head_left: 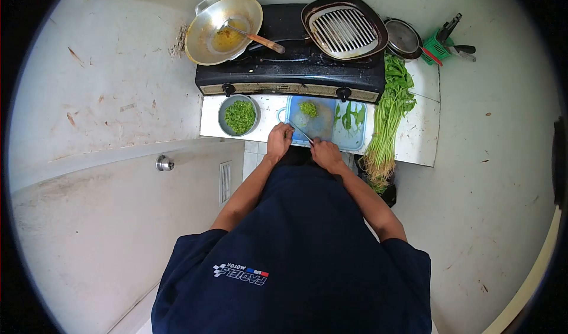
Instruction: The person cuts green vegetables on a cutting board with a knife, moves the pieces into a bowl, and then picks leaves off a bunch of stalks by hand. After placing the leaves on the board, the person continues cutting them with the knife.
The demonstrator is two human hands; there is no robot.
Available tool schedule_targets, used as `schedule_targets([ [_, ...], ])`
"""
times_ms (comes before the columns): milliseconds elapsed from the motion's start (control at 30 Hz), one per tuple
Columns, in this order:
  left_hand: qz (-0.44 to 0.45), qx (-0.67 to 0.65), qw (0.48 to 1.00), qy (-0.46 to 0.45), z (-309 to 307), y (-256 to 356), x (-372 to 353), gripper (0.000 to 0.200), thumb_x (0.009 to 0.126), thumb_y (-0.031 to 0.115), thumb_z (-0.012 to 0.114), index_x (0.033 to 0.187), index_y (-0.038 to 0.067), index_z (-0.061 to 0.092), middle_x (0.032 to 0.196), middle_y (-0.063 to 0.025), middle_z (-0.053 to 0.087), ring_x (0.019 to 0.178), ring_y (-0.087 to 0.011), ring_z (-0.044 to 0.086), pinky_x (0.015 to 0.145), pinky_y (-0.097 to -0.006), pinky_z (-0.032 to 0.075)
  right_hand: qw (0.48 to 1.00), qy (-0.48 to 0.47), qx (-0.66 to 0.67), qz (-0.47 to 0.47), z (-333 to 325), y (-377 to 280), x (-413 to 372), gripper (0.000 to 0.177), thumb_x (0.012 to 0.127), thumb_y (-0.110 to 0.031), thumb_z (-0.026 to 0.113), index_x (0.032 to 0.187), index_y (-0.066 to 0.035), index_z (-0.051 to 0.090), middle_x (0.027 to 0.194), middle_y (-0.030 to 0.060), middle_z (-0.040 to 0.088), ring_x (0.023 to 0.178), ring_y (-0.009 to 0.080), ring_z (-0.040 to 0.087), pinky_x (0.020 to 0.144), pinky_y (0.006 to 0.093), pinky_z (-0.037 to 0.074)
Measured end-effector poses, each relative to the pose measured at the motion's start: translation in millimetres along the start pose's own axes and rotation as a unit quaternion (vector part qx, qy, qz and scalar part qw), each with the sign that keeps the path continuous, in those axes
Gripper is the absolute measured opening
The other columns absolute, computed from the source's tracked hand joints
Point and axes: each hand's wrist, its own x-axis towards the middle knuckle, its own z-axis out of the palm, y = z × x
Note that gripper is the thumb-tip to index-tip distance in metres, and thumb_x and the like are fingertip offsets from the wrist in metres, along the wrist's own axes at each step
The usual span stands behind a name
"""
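Observation:
A kitchen knife (301, 132) is in my right hand (326, 155), its handle gripped at the board's near edge and its blade slanting up to the left. My left hand (279, 139) is closed beside the blade, at the board's lower left corner. Whatever its fingers hold is hidden. On the blue cutting board (327, 140) sits a small heap of chopped greens (308, 109), with several loose green leaves (349, 117) to its right. Left of the board, a grey bowl (221, 125) holds more chopped greens (240, 117).
Behind the board stands a black gas stove (284, 74), bearing a wok (201, 38) with a wooden-handled spatula (266, 42) and a grill pan (345, 31). A long bunch of leafy greens (387, 118) lies on the right. Farther back are a pot (403, 38) and a green utensil basket (435, 49).

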Motion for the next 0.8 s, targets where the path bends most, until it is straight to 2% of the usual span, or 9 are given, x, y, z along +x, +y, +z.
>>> schedule_targets([
  [133,0.022,0.013,1.000,0.007,3,-6,-1,0.010,0.092,0.009,0.068,0.094,0.001,0.073,0.086,-0.0167,0.065,0.082,-0.0358,0.064,0.076,-0.0451,0.050,0.999,0.007,0.022,0.040,-9,15,1,0.031,0.099,-0.028,0.057,0.100,0.002,0.065,0.083,0.0241,0.073,0.079,0.0443,0.073,0.075,0.0537,0.058],
  [233,0.010,0.003,1.000,-0.009,0,-5,-2,0.009,0.092,0.009,0.067,0.095,0.001,0.072,0.087,-0.0165,0.065,0.084,-0.0363,0.064,0.077,-0.0454,0.050,0.998,0.010,0.005,0.059,-21,24,4,0.032,0.099,-0.032,0.058,0.100,-0.001,0.067,0.083,0.0255,0.072,0.080,0.0455,0.072,0.075,0.0550,0.057],
  [333,0.042,0.002,0.999,-0.020,-2,-8,2,0.009,0.092,0.008,0.066,0.096,0.002,0.071,0.089,-0.0165,0.064,0.086,-0.0362,0.064,0.077,-0.0449,0.050,0.997,0.027,0.028,0.062,-27,27,6,0.034,0.100,-0.035,0.058,0.101,-0.003,0.068,0.081,0.0268,0.071,0.079,0.0468,0.071,0.074,0.0564,0.057],
  [533,0.086,0.002,0.995,-0.049,-7,-10,22,0.008,0.092,0.006,0.066,0.098,0.003,0.069,0.092,-0.0165,0.065,0.090,-0.0381,0.064,0.080,-0.0459,0.052,0.996,0.036,0.082,0.004,-21,23,9,0.043,0.102,-0.043,0.058,0.100,-0.002,0.066,0.075,0.0288,0.068,0.075,0.0495,0.069,0.070,0.0577,0.055],
  [633,0.077,-0.012,0.994,-0.083,-6,-7,37,0.008,0.091,0.006,0.066,0.098,0.003,0.070,0.094,-0.0165,0.065,0.093,-0.0389,0.065,0.083,-0.0467,0.053,0.996,0.013,0.081,0.023,-25,15,8,0.045,0.103,-0.046,0.055,0.099,-0.002,0.065,0.081,0.0280,0.070,0.079,0.0507,0.069,0.073,0.0601,0.055],
  [767,0.117,-0.012,0.986,-0.115,-1,-9,48,0.010,0.092,0.005,0.063,0.101,0.002,0.067,0.092,-0.0165,0.064,0.093,-0.0395,0.064,0.084,-0.0474,0.054,0.996,0.022,0.072,0.036,-25,8,6,0.047,0.105,-0.044,0.052,0.103,0.001,0.061,0.076,0.0307,0.068,0.074,0.0520,0.068,0.069,0.0591,0.054],
  [800,0.112,-0.001,0.986,-0.127,-3,-7,49,0.008,0.090,0.004,0.064,0.097,0.002,0.068,0.093,-0.0165,0.063,0.092,-0.0391,0.064,0.084,-0.0473,0.054,0.997,0.013,0.062,0.039,-22,8,7,0.046,0.107,-0.042,0.049,0.106,0.002,0.058,0.077,0.0309,0.068,0.074,0.0525,0.068,0.068,0.0592,0.055],
])
